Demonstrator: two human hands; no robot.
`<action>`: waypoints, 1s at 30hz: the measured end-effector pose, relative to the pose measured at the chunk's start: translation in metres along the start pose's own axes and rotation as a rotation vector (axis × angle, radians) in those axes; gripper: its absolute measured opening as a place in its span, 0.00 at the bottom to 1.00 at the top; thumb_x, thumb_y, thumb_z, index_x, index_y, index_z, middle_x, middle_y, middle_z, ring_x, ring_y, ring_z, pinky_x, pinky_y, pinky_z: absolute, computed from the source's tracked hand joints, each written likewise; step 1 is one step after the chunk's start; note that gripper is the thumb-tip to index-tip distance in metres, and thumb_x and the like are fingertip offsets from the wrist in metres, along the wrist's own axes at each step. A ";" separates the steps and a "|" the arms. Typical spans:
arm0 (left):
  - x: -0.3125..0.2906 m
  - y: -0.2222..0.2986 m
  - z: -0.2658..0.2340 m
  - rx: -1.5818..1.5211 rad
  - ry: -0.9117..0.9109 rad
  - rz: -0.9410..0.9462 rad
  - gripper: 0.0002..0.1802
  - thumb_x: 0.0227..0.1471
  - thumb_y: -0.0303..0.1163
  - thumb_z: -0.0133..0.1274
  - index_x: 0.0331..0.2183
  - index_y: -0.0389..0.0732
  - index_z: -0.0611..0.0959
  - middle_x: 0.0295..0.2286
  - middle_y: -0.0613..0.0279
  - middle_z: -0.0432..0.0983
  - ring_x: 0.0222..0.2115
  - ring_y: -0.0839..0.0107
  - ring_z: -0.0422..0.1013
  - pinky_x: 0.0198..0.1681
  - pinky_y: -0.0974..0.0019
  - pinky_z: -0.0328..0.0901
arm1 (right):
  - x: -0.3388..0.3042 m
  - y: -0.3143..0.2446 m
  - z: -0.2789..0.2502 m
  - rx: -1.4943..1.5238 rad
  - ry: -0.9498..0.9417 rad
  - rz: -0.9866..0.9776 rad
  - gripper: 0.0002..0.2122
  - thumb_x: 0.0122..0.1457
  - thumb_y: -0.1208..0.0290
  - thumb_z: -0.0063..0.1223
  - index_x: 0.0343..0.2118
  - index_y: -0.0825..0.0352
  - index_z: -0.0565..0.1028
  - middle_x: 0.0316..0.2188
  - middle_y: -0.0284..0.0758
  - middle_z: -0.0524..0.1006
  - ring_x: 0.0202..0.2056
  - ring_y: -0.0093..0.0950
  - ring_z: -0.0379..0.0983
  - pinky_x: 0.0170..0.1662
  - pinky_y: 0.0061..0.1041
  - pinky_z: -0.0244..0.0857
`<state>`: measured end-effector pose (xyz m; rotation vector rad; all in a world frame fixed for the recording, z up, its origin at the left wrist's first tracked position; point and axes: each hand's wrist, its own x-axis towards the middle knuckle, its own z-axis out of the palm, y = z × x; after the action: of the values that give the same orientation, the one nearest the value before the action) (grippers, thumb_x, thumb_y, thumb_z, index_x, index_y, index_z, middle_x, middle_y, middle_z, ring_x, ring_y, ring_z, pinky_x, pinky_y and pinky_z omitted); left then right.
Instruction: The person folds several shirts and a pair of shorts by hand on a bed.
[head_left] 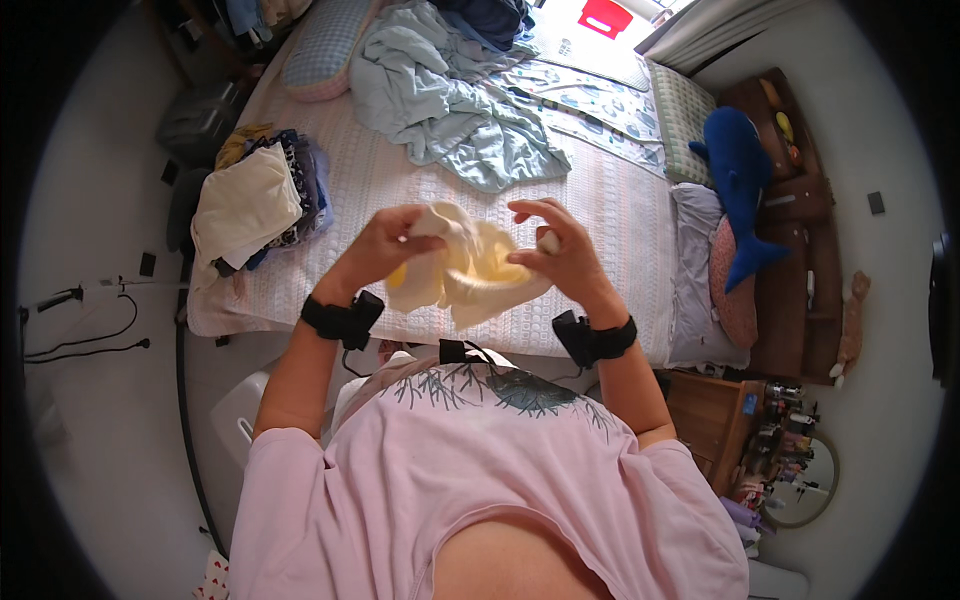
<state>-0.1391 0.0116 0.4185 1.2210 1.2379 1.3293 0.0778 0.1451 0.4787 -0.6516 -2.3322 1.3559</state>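
A small cream-and-yellow cloth garment [480, 275] hangs loosely bunched between my hands, above the near edge of the bed; its exact kind is unclear. My left hand [392, 243] pinches its upper left part between thumb and fingers. On the other side, my right hand [565, 252] has its index finger and thumb apart, with the thumb against the cloth. A pale bit, apparently of the same fabric, shows within its curled fingers. The garment's yellow inner side faces up in the middle, and its lower edge droops toward me.
A pile of folded clothes [250, 205] lies on the bed's left side. Farther back are a crumpled light-green blanket [425, 100] and a checked pillow [325, 55]. A blue whale plush [738, 175] rests at the right by a brown headboard shelf [790, 290]. The bedspread [370, 190] is pale and striped.
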 end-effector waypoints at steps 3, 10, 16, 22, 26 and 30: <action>-0.007 -0.002 -0.019 -0.164 0.110 -0.035 0.08 0.50 0.26 0.53 0.36 0.37 0.78 0.30 0.72 0.75 0.31 0.85 0.67 0.35 0.78 0.63 | -0.007 0.014 -0.022 0.050 0.015 0.080 0.17 0.42 0.75 0.63 0.38 0.64 0.75 0.30 0.29 0.69 0.29 0.17 0.63 0.32 0.16 0.61; -0.020 0.009 -0.039 -0.154 0.339 0.076 0.09 0.51 0.29 0.53 0.37 0.39 0.78 0.31 0.74 0.74 0.31 0.86 0.67 0.34 0.79 0.63 | -0.022 0.034 -0.037 0.145 -0.015 0.015 0.14 0.42 0.72 0.64 0.34 0.65 0.76 0.26 0.26 0.68 0.27 0.17 0.63 0.32 0.17 0.60; -0.029 0.019 -0.048 -0.188 0.392 0.009 0.13 0.52 0.32 0.52 0.40 0.39 0.75 0.31 0.74 0.71 0.32 0.86 0.66 0.36 0.79 0.62 | -0.025 0.032 -0.034 -0.016 -0.006 0.091 0.12 0.43 0.74 0.63 0.33 0.65 0.76 0.24 0.25 0.68 0.27 0.17 0.64 0.31 0.18 0.61; -0.033 0.042 -0.041 -0.070 0.286 -0.031 0.19 0.48 0.32 0.56 0.43 0.42 0.73 0.30 0.71 0.71 0.31 0.85 0.65 0.35 0.79 0.61 | -0.025 0.036 -0.034 0.050 0.254 0.154 0.07 0.46 0.76 0.60 0.29 0.65 0.74 0.24 0.26 0.70 0.27 0.17 0.66 0.31 0.18 0.61; -0.042 0.034 -0.050 0.097 0.128 -0.051 0.19 0.48 0.26 0.55 0.44 0.44 0.71 0.29 0.68 0.71 0.30 0.84 0.65 0.35 0.80 0.61 | -0.017 0.033 -0.042 -0.079 0.158 -0.158 0.05 0.47 0.77 0.58 0.28 0.67 0.73 0.24 0.30 0.69 0.26 0.22 0.66 0.29 0.21 0.61; -0.046 0.029 -0.059 0.153 -0.023 -0.229 0.10 0.47 0.23 0.53 0.32 0.41 0.70 0.24 0.75 0.65 0.26 0.85 0.60 0.27 0.79 0.56 | -0.015 0.033 -0.051 -0.167 0.000 -0.139 0.05 0.47 0.76 0.58 0.26 0.69 0.73 0.25 0.31 0.69 0.26 0.24 0.67 0.29 0.23 0.61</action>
<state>-0.1934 -0.0412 0.4441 1.1568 1.4370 1.0673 0.1235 0.1870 0.4729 -0.5254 -2.4591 1.1093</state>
